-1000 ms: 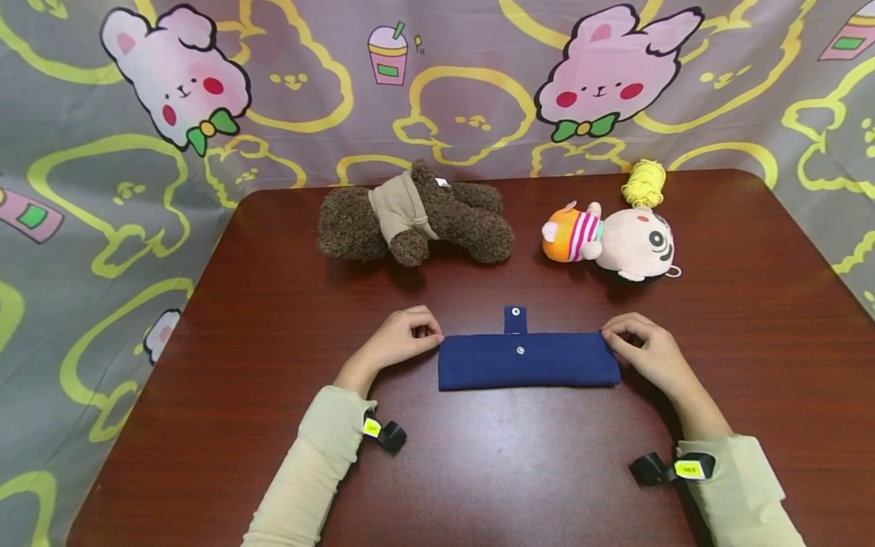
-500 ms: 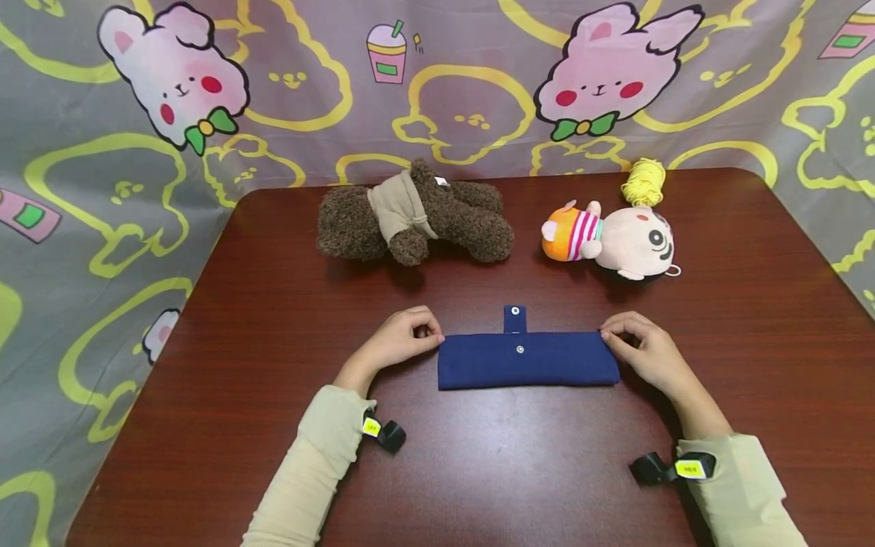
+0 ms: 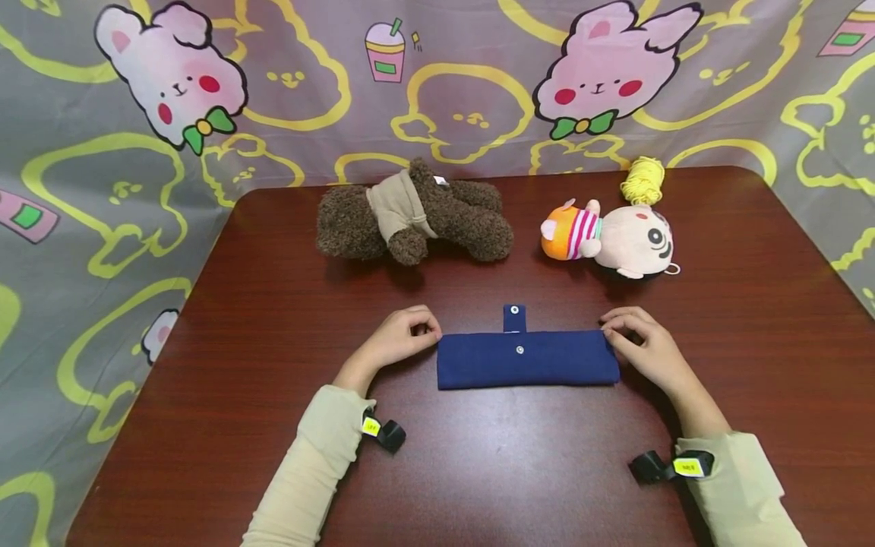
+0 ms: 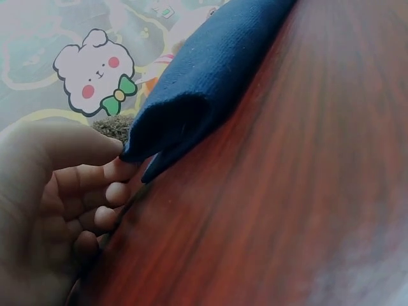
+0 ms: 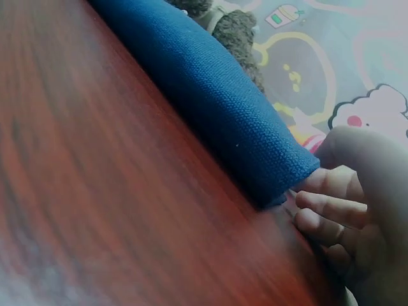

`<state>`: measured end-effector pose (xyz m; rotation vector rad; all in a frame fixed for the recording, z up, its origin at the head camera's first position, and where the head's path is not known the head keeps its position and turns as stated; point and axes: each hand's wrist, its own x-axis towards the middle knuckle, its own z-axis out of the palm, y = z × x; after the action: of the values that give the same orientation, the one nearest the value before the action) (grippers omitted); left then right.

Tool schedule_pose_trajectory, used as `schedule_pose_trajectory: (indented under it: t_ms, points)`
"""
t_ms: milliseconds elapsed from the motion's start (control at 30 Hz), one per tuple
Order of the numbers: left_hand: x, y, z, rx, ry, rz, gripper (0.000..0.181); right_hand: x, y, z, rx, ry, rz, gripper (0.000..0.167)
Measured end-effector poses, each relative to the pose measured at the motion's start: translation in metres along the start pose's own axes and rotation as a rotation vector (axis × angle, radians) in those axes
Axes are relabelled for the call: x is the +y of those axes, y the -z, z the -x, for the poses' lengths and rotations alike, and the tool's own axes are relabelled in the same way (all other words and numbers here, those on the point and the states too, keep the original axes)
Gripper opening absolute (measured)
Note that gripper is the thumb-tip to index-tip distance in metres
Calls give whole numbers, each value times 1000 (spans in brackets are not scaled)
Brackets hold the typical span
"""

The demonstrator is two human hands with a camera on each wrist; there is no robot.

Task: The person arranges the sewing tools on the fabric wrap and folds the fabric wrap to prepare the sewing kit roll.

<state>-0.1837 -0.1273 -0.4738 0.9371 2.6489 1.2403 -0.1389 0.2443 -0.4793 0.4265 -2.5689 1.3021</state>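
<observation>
A folded dark blue cloth (image 3: 478, 361) lies flat in front of the person, a snap on its face and a short snap tab (image 3: 515, 319) standing out from its far edge. The left hand (image 3: 399, 336) pinches its far left corner; in the left wrist view, thumb and forefinger of that hand (image 4: 51, 191) meet at the cloth's (image 4: 204, 70) open folded end. At the far right corner, the right hand (image 3: 645, 349) pinches the fabric. The right wrist view has the right hand (image 5: 363, 204) at the cloth's (image 5: 210, 89) end, its thumb tip on the edge.
Behind the cloth lie a brown plush bear (image 3: 472, 220) in a beige top and, to its right, a doll (image 3: 625, 241) in orange and pink stripes. Yellow yarn (image 3: 642, 181) sits at the table's (image 3: 273, 266) back edge, against a patterned curtain (image 3: 273, 114).
The right hand's fingers have shifted slightly at the cloth's corner. The left hand and the cloth look almost unchanged.
</observation>
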Motion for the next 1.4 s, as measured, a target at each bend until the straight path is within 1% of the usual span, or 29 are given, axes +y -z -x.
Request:
schedule_pose_trajectory:
  t_ms: [200,400,533,600,767,833,967,1133,1400]
  points:
    - [-1,0,0,1,-1,-7,4,1,0,0,-15,6,-4,6]
    - [0,0,0,2,10,-4,5,2,-1,0,-25,60,23,8]
    - [0,0,0,1,12,-11,4,3,-1,0,-24,75,18,9]
    - [0,0,0,2,12,-14,4,3,-1,1,-30,60,16,7]
    - [0,0,0,2,4,-14,4,1,1,0,-45,-29,-5,4]
    - [-1,0,0,1,2,-14,4,0,1,0,-44,-51,-11,5]
    - [-1,-1,0,-2,3,-14,4,-1,1,0,-48,-49,-3,6]
    - [-2,0,0,-5,3,-19,3,-2,-1,0,-52,-37,32,7]
    - [-1,0,0,-7,9,-25,4,-2,-2,0,-46,-1,57,10]
